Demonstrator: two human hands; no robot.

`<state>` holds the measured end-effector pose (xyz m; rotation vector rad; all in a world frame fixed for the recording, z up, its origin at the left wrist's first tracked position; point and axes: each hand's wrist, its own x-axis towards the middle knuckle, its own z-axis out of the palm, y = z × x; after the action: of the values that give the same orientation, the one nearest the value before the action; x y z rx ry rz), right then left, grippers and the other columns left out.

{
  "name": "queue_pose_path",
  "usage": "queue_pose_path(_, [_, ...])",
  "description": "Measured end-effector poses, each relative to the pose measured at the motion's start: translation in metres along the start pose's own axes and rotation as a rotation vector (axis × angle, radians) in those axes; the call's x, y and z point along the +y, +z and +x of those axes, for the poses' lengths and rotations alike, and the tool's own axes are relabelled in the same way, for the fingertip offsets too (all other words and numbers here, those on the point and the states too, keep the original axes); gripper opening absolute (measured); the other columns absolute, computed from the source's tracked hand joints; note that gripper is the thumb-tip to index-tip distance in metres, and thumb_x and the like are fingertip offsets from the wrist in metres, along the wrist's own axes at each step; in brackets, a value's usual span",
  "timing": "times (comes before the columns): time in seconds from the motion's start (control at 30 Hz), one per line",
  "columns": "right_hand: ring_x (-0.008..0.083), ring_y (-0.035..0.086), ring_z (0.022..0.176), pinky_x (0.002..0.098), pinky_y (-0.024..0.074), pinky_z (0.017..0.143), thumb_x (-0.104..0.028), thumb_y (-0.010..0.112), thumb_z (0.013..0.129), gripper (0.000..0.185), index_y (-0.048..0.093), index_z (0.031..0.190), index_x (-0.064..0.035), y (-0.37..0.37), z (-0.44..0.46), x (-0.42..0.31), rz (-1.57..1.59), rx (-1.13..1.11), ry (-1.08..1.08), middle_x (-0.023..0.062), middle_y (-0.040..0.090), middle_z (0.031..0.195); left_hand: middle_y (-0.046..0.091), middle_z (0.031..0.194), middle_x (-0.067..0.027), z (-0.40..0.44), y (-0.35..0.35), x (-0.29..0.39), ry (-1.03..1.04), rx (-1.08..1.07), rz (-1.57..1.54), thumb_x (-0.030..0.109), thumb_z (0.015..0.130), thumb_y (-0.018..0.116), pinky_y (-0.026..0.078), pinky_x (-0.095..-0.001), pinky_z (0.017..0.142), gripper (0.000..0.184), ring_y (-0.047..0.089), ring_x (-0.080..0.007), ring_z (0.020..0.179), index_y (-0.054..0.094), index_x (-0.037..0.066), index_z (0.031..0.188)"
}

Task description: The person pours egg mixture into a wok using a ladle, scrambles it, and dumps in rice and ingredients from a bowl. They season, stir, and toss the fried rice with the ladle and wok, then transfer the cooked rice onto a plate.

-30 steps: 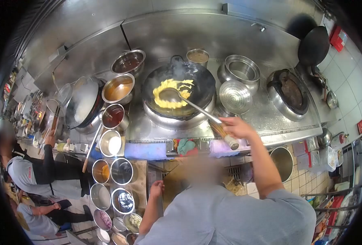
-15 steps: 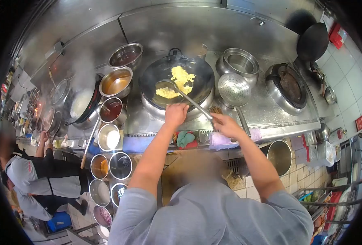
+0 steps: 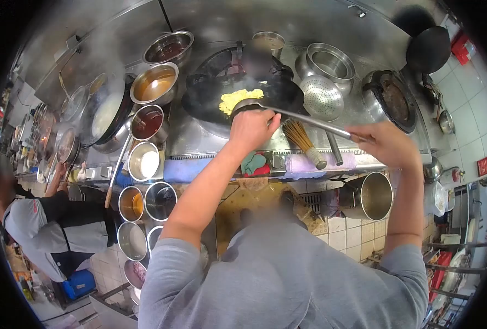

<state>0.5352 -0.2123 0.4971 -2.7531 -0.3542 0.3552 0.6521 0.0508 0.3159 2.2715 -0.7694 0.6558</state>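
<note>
A black wok (image 3: 205, 104) holds yellow scrambled egg (image 3: 238, 100) and sits forward of its burner ring, part of which shows behind it. My left hand (image 3: 252, 131) is closed at the wok's near edge; the exact grip is hidden under the fingers. With my right hand (image 3: 383, 143) I grip the end of a long metal ladle (image 3: 309, 119). The ladle's bowl lies at the near side of the egg, just above my left hand. Below the ladle's handle a bamboo wok brush (image 3: 303, 143) rests on the stove edge.
Left of the wok stand metal bowls of brown liquid (image 3: 154, 83) and red sauce (image 3: 147, 122). At the right are a perforated strainer (image 3: 321, 97), a steel pot (image 3: 331, 61) and another burner (image 3: 391, 104). A co-worker (image 3: 51, 225) stands at far left.
The wok has come off its burner ring toward me, with my left hand at its edge. My right hand has moved right and up with the ladle. The egg is gathered together.
</note>
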Motion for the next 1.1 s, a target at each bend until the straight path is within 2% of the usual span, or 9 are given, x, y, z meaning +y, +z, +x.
queue_pose_path(0.1, [0.0350,0.065,0.085,0.0410,0.0504,0.076,-0.006,0.058,0.080,0.040,0.063,0.120,-0.0068,0.025,0.052,-0.004,-0.115,0.056,-0.095,0.0170,0.068,0.092,0.062,0.060,-0.0107,0.002,0.027,-0.020,-0.035,-0.062,0.058,0.032,0.087,0.061,0.050,-0.0441,0.054,0.027,0.063,-0.0325,0.058,0.064,0.010,0.071])
queue_pose_path(0.23, [0.0347,0.065,0.091,0.0412,0.0500,0.081,-0.008,0.058,0.082,0.039,0.062,0.121,-0.0055,0.085,0.110,0.008,-0.042,0.188,-0.072,0.0179,0.068,0.097,0.059,0.056,-0.0135,-0.060,0.083,-0.035,-0.081,-0.114,0.086,0.029,0.089,0.060,0.050,-0.0450,0.053,0.022,0.062,-0.0351,0.056,0.062,0.011,0.077])
queue_pose_path(0.37, [0.0355,0.065,0.094,0.0413,0.0495,0.085,-0.006,0.056,0.082,0.040,0.060,0.122,-0.0053,0.084,0.097,0.002,0.120,0.350,-0.030,0.0184,0.068,0.099,0.061,0.058,-0.0157,-0.123,0.084,-0.025,-0.122,-0.390,-0.013,0.028,0.091,0.057,0.050,-0.0501,0.058,0.019,0.061,-0.0396,0.057,0.059,0.011,0.082])
queue_pose_path(0.53, [0.0348,0.065,0.097,0.0401,0.0498,0.086,-0.003,0.055,0.083,0.044,0.057,0.127,-0.0058,0.053,0.047,-0.008,0.149,0.229,-0.005,0.0184,0.068,0.104,0.061,0.062,-0.0175,-0.065,0.057,-0.022,-0.150,-0.241,-0.066,0.032,0.090,0.060,0.050,-0.0481,0.059,0.030,0.061,-0.0405,0.061,0.061,0.007,0.072])
queue_pose_path(0.63, [0.0336,0.065,0.092,0.0402,0.0493,0.083,-0.004,0.056,0.083,0.044,0.057,0.127,-0.0068,0.033,0.019,0.000,0.075,0.174,-0.039,0.0179,0.068,0.100,0.062,0.064,-0.0161,-0.041,0.048,-0.034,-0.169,-0.222,-0.068,0.035,0.089,0.060,0.050,-0.0472,0.060,0.029,0.062,-0.0391,0.065,0.068,0.009,0.080])
queue_pose_path(0.8, [0.0334,0.065,0.092,0.0392,0.0504,0.083,-0.005,0.057,0.083,0.043,0.059,0.125,-0.0091,-0.018,-0.009,-0.018,-0.066,-0.070,0.060,0.0166,0.068,0.099,0.063,0.063,-0.0144,-0.009,-0.009,0.003,-0.128,-0.236,-0.007,0.035,0.089,0.061,0.050,-0.0442,0.058,0.028,0.063,-0.0357,0.064,0.072,0.011,0.082])
queue_pose_path(0.9, [0.0306,0.067,0.091,0.0371,0.0512,0.080,-0.006,0.060,0.079,0.045,0.059,0.124,-0.0072,0.003,0.024,-0.003,-0.074,-0.002,-0.072,0.0177,0.068,0.099,0.063,0.062,-0.0138,-0.002,0.012,-0.012,-0.024,-0.067,0.013,0.037,0.088,0.060,0.051,-0.0417,0.055,0.033,0.064,-0.0316,0.059,0.071,0.010,0.073])
queue_pose_path(0.97, [0.0308,0.067,0.094,0.0387,0.0516,0.083,-0.007,0.059,0.081,0.044,0.058,0.124,-0.0071,0.038,0.062,0.006,-0.065,0.037,-0.117,0.0183,0.068,0.102,0.064,0.064,-0.0135,-0.011,0.042,-0.028,-0.100,-0.149,0.098,0.037,0.088,0.061,0.050,-0.0425,0.057,0.029,0.064,-0.0328,0.063,0.071,0.011,0.078])
queue_pose_path(1.1, [0.0351,0.065,0.097,0.0425,0.0502,0.086,-0.009,0.057,0.083,0.043,0.054,0.127,-0.0081,0.095,0.101,0.001,-0.035,0.166,0.011,0.0194,0.067,0.105,0.065,0.070,-0.0175,-0.087,0.085,-0.041,-0.141,-0.189,-0.001,0.033,0.089,0.058,0.052,-0.0480,0.064,0.027,0.063,-0.0389,0.065,0.068,0.009,0.081])
